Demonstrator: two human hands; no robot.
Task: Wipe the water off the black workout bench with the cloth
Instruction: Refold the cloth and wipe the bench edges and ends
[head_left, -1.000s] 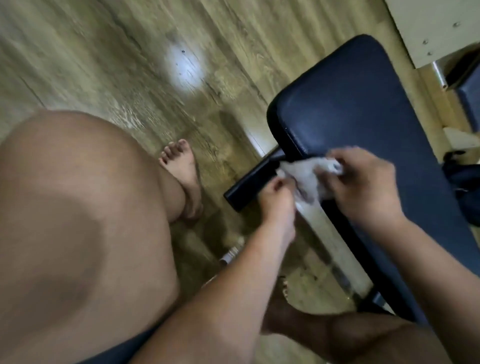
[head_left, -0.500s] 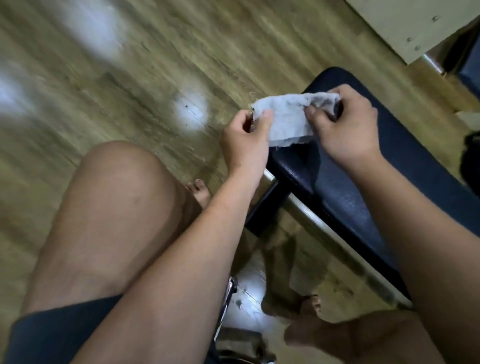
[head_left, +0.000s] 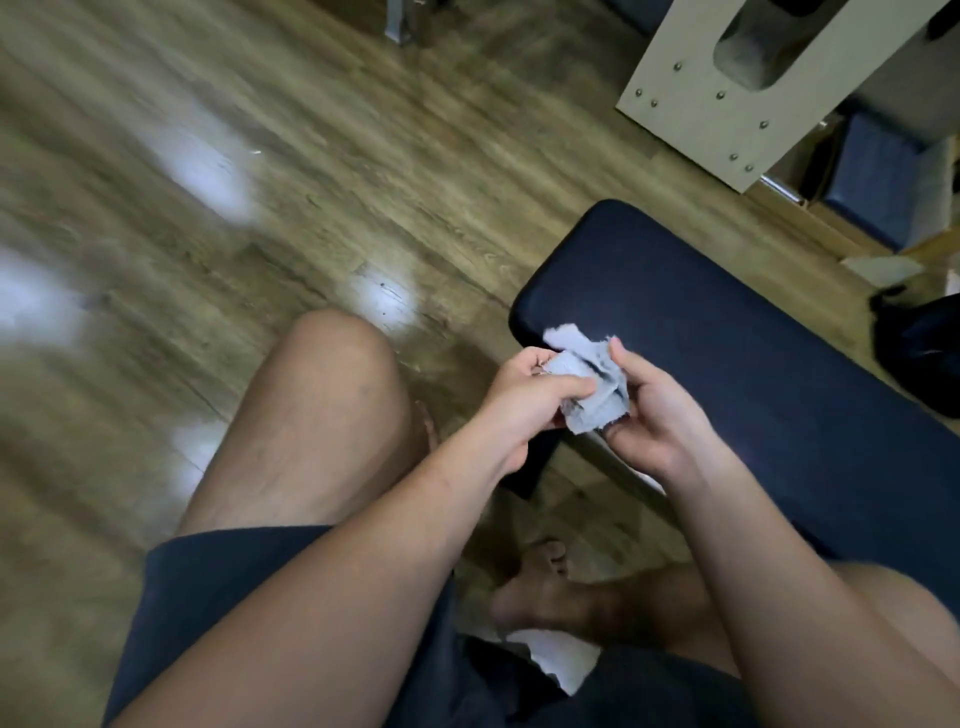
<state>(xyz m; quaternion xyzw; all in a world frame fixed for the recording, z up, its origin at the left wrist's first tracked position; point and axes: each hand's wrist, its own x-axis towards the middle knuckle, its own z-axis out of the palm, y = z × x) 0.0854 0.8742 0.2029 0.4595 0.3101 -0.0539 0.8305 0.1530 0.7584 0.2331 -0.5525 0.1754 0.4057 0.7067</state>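
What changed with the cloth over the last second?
A second ago the cloth was bunched against the edge of the bench. The hands lifted it and stretched it flat, and now it is crumpled into a wad between them. Unchanged: the left hand and right hand both keep hold of it.

The frayed, crumpled cloth (head_left: 589, 384) looks rough against the bench's (head_left: 727, 364) smooth matt padding and the glossy wood-look floor (head_left: 363, 156).
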